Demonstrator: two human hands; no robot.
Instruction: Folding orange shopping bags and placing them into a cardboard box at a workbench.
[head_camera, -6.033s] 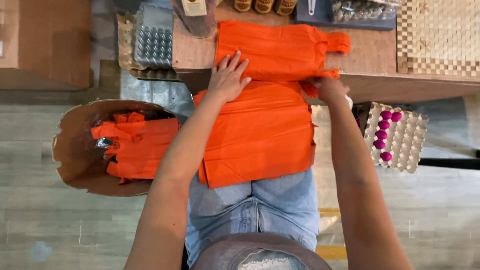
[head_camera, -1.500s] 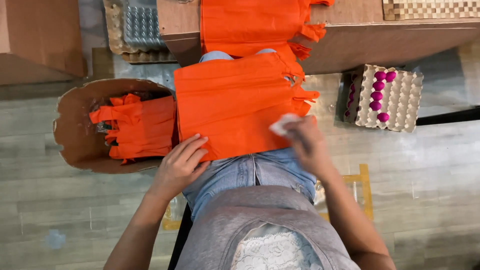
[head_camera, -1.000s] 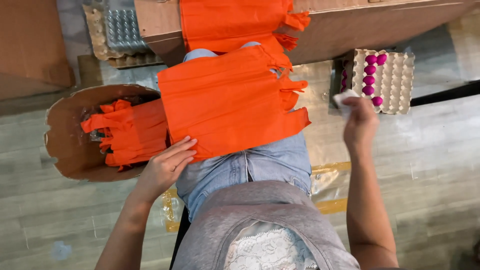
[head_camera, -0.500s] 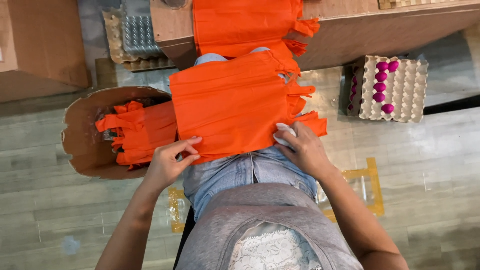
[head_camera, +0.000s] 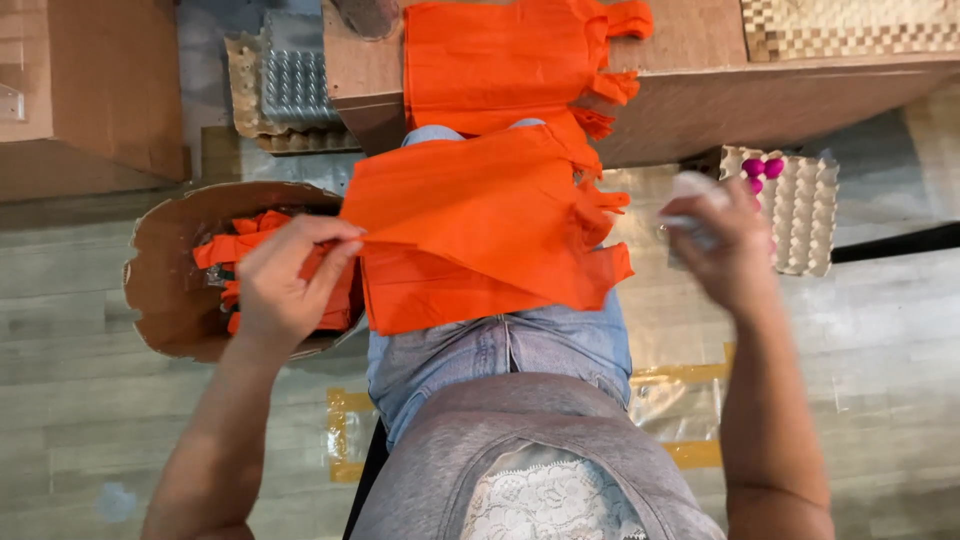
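— Head view: where is the orange bag (head_camera: 480, 220) lying?

— I'm seeing it across the lap, long axis left-right. The left hand (head_camera: 285, 285) is pinching its left edge; the right hand (head_camera: 725, 245), farther off, is closing around something pale.

Left hand (head_camera: 285, 285) pinching with thumb and fingers, arm extended forward; right hand (head_camera: 725, 245) raised, fingers curled closed, blurred.
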